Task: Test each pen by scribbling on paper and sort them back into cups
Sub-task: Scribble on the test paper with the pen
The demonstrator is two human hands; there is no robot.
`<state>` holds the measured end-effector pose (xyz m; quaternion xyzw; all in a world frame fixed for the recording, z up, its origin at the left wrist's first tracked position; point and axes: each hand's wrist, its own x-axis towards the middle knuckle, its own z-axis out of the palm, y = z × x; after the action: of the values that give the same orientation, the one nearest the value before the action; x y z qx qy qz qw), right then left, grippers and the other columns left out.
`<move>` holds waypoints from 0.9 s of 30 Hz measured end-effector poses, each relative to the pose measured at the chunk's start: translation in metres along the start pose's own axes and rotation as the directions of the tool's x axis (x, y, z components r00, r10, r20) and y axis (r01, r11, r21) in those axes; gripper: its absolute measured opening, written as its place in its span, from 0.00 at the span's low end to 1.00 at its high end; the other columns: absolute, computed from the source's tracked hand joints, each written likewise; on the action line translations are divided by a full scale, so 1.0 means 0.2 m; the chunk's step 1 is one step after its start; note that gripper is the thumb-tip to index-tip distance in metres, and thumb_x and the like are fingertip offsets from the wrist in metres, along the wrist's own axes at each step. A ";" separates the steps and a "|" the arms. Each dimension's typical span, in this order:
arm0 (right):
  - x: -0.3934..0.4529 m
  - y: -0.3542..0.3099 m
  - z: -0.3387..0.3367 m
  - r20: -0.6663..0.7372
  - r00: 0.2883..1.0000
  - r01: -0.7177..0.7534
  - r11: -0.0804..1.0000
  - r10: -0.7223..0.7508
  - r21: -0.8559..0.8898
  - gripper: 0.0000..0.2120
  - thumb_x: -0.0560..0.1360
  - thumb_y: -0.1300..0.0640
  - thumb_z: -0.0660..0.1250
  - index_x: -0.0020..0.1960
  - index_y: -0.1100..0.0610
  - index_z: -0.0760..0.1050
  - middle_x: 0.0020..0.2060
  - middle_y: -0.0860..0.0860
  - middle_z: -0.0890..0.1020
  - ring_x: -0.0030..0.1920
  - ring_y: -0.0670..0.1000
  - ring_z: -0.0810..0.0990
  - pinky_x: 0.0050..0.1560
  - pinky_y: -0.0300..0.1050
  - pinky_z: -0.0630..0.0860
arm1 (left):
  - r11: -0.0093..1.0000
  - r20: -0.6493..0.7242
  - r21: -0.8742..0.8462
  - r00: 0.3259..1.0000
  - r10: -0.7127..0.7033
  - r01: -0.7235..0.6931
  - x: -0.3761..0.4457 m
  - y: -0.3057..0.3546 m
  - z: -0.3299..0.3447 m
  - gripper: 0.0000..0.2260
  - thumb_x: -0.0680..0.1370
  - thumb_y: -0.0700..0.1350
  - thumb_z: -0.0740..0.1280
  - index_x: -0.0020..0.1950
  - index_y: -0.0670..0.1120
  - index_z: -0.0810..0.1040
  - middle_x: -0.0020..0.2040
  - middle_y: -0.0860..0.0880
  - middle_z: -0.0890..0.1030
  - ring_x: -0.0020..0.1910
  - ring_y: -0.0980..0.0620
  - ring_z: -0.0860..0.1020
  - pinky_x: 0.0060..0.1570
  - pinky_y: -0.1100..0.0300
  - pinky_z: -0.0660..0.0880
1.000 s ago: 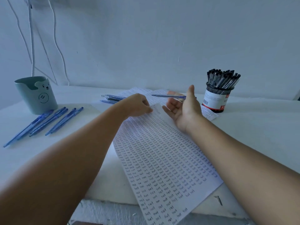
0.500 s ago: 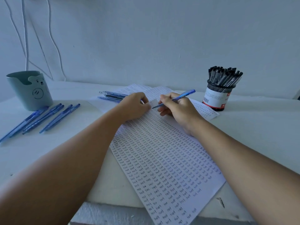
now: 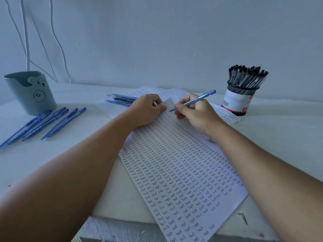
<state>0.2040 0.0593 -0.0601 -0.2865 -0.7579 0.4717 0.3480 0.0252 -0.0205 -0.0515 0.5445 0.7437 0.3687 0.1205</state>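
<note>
Currently, head view only: a blue pen [image 3: 194, 100] is pinched in the right hand [image 3: 195, 114], fingers curled round the barrel, tip set on the paper sheet [image 3: 183, 172] at its far end. The left hand [image 3: 146, 110] is curled loosely on the sheet beside the tip, pinning it; nothing is gripped as far as can be told. The sheet is covered almost fully with rows of small scribbles, so testing is judged well advanced. Left of the sheet, loose blue pens [image 3: 45, 124] lie beside the teal bear cup [image 3: 30, 92]; none can be seen in it. More blue pens [image 3: 120, 99] lie just beyond the left hand. Right of the sheet, the mesh cup [image 3: 239, 98] is packed with black pens [image 3: 247, 75]. Remaining, by judgement: blue pens to be sorted into a cup. A white tabletop [image 3: 279, 137] against a plain pale wall [image 3: 157, 41]; cables [image 3: 57, 41] hang above the teal cup.
</note>
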 end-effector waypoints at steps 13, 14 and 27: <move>-0.01 0.02 -0.05 0.043 0.999 0.011 0.998 -0.009 -0.054 0.04 0.83 0.55 0.68 0.50 0.55 0.77 0.39 0.48 0.86 0.44 0.47 0.84 0.55 0.46 0.81 | 0.998 0.010 0.048 1.000 0.030 -0.030 -0.01 -0.01 0.02 0.13 0.77 0.57 0.73 0.48 0.48 0.78 0.39 0.52 0.77 0.35 0.53 0.74 0.34 0.58 0.68; -0.01 0.02 -0.05 0.049 0.999 0.009 0.999 -0.006 -0.053 0.05 0.83 0.55 0.68 0.50 0.55 0.77 0.39 0.47 0.86 0.44 0.47 0.84 0.55 0.46 0.80 | 0.998 0.008 0.062 1.000 0.030 -0.031 -0.01 -0.01 0.02 0.12 0.77 0.56 0.73 0.48 0.48 0.78 0.39 0.52 0.77 0.35 0.53 0.74 0.34 0.58 0.67; 0.02 0.05 -0.03 0.088 0.996 -0.005 0.994 0.015 -0.110 0.04 0.83 0.54 0.67 0.50 0.53 0.78 0.38 0.45 0.86 0.42 0.45 0.81 0.52 0.44 0.78 | 0.992 0.006 0.122 0.999 0.039 -0.040 0.00 -0.02 0.03 0.11 0.81 0.54 0.68 0.44 0.50 0.74 0.38 0.53 0.75 0.35 0.54 0.71 0.33 0.57 0.65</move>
<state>0.2078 0.0691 -0.0656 -0.2877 -0.7959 0.4433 0.2954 0.0261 -0.0179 -0.0586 0.5662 0.7536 0.3239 0.0810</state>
